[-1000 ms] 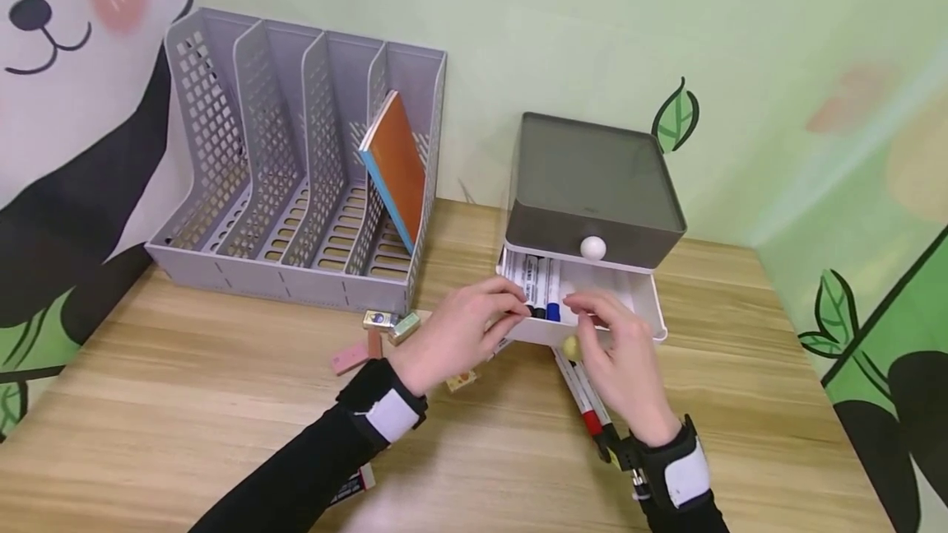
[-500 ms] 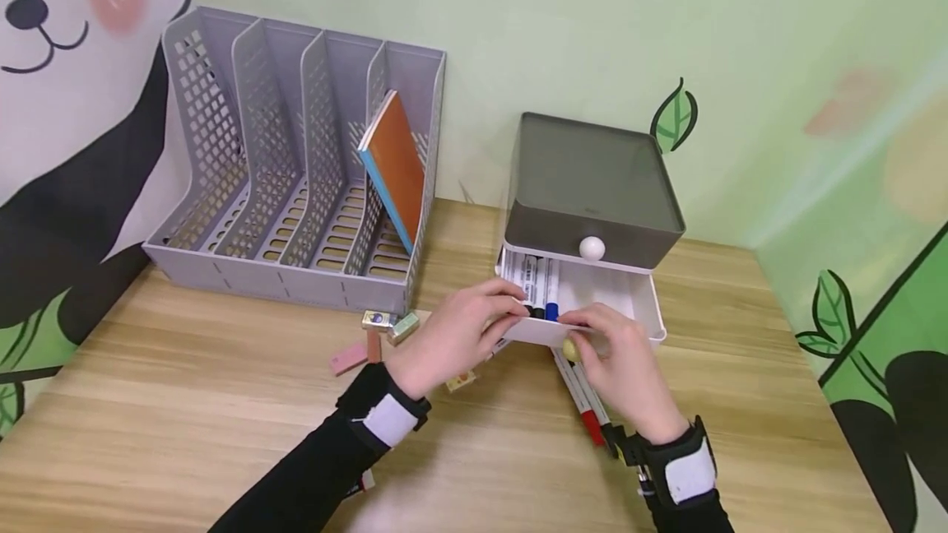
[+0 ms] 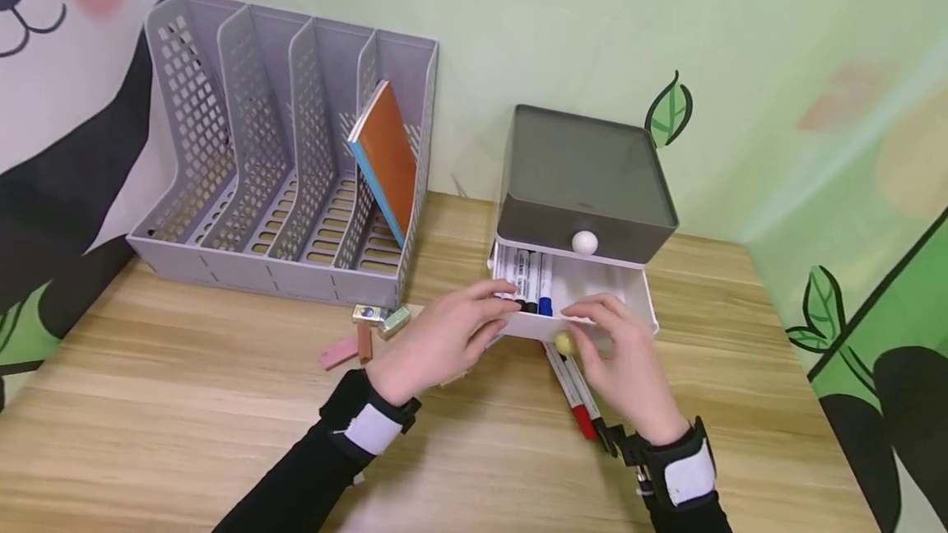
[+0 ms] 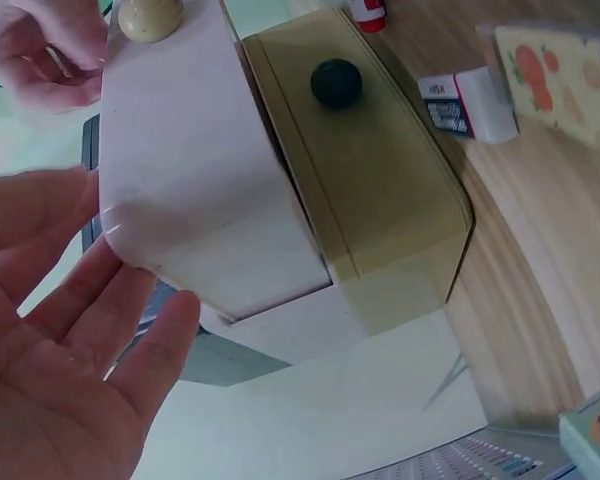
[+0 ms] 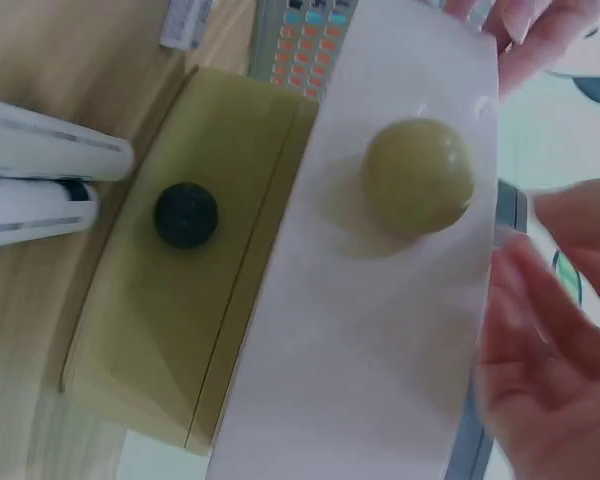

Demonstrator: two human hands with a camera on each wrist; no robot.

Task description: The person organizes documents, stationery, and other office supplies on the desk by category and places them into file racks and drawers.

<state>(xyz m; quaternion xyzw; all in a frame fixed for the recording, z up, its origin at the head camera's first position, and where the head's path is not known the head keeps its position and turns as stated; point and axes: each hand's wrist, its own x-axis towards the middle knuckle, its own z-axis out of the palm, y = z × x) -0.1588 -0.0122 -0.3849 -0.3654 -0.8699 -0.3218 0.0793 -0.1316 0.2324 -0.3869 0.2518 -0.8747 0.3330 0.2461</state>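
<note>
A white drawer [image 3: 532,326] with a yellow knob [image 3: 564,342] is pulled out below the dark upper drawer of a small desktop cabinet [image 3: 588,163]. Several white markers [image 3: 527,278] with black and blue caps lie in its left part. My left hand [image 3: 437,344] holds the front left corner, fingers along the side wall in the left wrist view. My right hand [image 3: 633,364] pinches the top edge of the front panel to the right of the knob, index finger inside, thumb outside. In the right wrist view the drawer front [image 5: 370,330] fills the middle.
Two markers, one with a red cap [image 3: 584,422], lie below the drawer. Small boxes [image 3: 370,315], a pink eraser [image 3: 339,352] and a brown block [image 3: 364,342] lie left of my left hand. A grey file rack [image 3: 244,270] stands at left, holding an orange book [image 3: 388,163].
My right fingers have come down from above the drawer onto its front edge. My left hand stays at the front left corner. The head view has shifted slightly.
</note>
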